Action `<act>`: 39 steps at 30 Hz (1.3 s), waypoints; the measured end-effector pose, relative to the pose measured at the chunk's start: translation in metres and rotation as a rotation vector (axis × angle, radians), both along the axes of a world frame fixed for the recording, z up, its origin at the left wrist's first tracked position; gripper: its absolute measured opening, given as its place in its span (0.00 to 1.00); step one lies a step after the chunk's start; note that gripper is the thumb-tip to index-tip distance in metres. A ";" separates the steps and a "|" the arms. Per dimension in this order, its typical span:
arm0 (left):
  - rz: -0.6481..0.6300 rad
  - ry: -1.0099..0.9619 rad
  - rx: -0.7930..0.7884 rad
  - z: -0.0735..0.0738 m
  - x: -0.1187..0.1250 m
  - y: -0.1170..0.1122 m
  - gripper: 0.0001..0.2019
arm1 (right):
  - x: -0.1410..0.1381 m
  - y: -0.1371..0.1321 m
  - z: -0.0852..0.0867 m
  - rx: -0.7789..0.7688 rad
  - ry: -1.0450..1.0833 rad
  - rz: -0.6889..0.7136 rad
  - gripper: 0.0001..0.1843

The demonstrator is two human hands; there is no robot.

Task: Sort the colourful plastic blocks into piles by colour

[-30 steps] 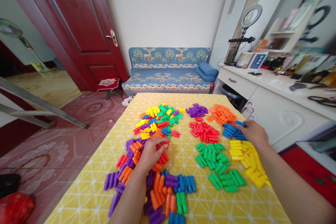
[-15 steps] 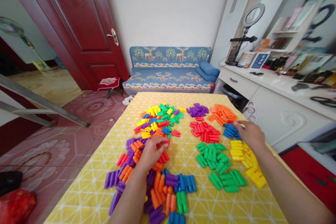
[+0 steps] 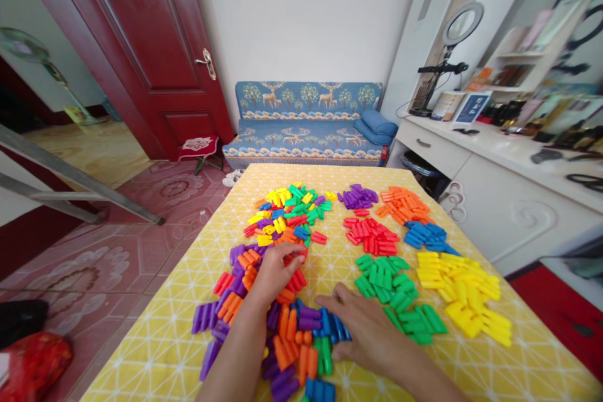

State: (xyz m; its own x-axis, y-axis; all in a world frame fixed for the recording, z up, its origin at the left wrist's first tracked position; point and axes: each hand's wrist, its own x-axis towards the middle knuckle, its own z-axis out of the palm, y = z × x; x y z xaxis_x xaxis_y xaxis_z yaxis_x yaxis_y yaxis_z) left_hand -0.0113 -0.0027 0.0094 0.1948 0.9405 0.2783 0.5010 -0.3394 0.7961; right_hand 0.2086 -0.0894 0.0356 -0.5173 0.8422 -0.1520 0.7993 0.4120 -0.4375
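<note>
Many coloured plastic blocks lie on a yellow tablecloth [image 3: 330, 270]. My left hand [image 3: 273, 273] rests on a mixed pile of red, orange and purple blocks [image 3: 245, 282], its fingers curled round a red block. My right hand [image 3: 365, 326] lies flat with fingers spread over the near blue blocks [image 3: 332, 325] and orange blocks [image 3: 292, 342]. Sorted heaps lie to the right: green [image 3: 391, 289], yellow [image 3: 461, 292], blue [image 3: 424, 235], red [image 3: 370, 235], orange [image 3: 400, 204] and purple [image 3: 357, 196].
A mixed heap of blocks [image 3: 287, 213] sits at the table's far middle. Beyond the table stands a blue sofa [image 3: 306, 125]. A red door [image 3: 141, 50] is at the left, a white dresser [image 3: 494, 182] with a ring light [image 3: 464, 22] at the right.
My right hand has left the blue heap at the right and come across to the near blue and orange blocks in front of me. My left hand has stayed on its pile.
</note>
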 end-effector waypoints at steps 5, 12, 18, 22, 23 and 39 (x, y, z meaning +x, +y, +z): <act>-0.002 -0.005 0.005 -0.002 0.001 0.000 0.08 | -0.017 0.031 -0.015 0.110 0.108 -0.199 0.20; -0.027 -0.008 0.015 -0.001 0.000 0.002 0.09 | -0.048 0.083 -0.048 0.259 0.416 -0.516 0.11; -0.094 -0.004 0.033 0.000 0.000 0.001 0.12 | -0.047 0.087 -0.063 0.280 0.654 -0.439 0.11; -0.105 0.028 0.020 -0.001 0.000 -0.001 0.15 | -0.045 0.089 -0.064 0.273 0.689 -0.408 0.10; -0.104 0.041 0.013 -0.002 0.000 -0.001 0.16 | -0.045 0.090 -0.065 0.279 0.690 -0.407 0.09; -0.102 0.120 0.045 -0.011 -0.001 0.004 0.18 | -0.044 0.093 -0.067 0.215 0.801 -0.341 0.12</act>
